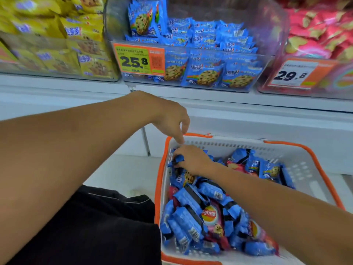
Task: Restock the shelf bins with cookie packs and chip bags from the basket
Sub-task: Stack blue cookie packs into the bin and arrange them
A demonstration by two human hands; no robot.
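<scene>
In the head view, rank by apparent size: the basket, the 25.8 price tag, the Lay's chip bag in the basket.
1. Basket, largest.
2. 25.8 price tag.
3. Lay's chip bag, partly buried under blue packs. It also sits nearer the camera than the tag, so their order is unsure.

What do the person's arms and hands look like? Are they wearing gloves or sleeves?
No gloves and no sleeves show. Both forearms are bare right up to the picture's edge. The left hand and the right hand are bare too, with no rings, watch or bracelet visible. The only clothing in view is dark black fabric low in the picture, under the left arm, with thin pale seam lines on it.
</scene>
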